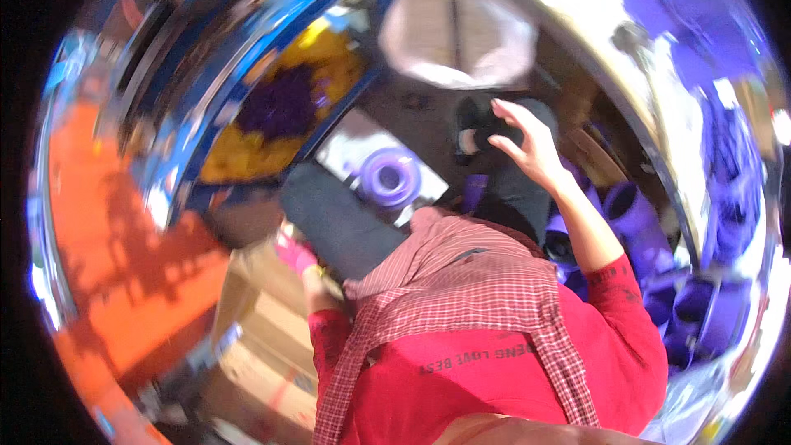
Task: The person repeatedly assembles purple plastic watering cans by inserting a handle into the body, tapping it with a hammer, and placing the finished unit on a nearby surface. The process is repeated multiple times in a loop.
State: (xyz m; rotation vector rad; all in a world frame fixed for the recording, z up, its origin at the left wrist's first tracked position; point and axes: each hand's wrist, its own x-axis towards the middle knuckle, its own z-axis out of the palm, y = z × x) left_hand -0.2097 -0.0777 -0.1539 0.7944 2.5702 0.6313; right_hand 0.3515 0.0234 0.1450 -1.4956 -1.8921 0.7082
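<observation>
My right hand is raised above my dark-trousered right leg, its thumb and fingers apart and nothing between them. My left hand, in what looks like pink glove fabric, hangs low beside my left thigh, near an open cardboard box. Its fingers are blurred and partly hidden, so their grip does not show. Between my legs a purple ring-shaped plastic part with a round hole rests on a white flat surface. A small purple piece is beside it. Neither hand touches the ring-shaped part.
Several purple pipe-like parts are piled to my right. Ahead, a white-lined container stands near a curved pale edge. Front left is a blue-framed bin with yellow and purple contents. An orange surface lies at far left.
</observation>
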